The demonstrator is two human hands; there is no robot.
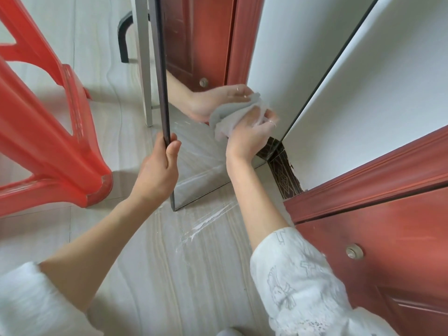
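The tall dark-edged glass mirror (198, 170) is smooth and glossy, with streaks low down. The crumpled pale grey cloth (232, 118) looks soft and matt. The red plastic chair (48, 141) on the left shines slightly. The reddish-brown panelled door (388, 251) on the right has a satin sheen.

Red plastic chair (55, 151), red door (400, 238)

Two hands (157, 170) (247, 139), one mirror (198, 170), one cloth (232, 117), one red stool (48, 141), one red door (388, 263)
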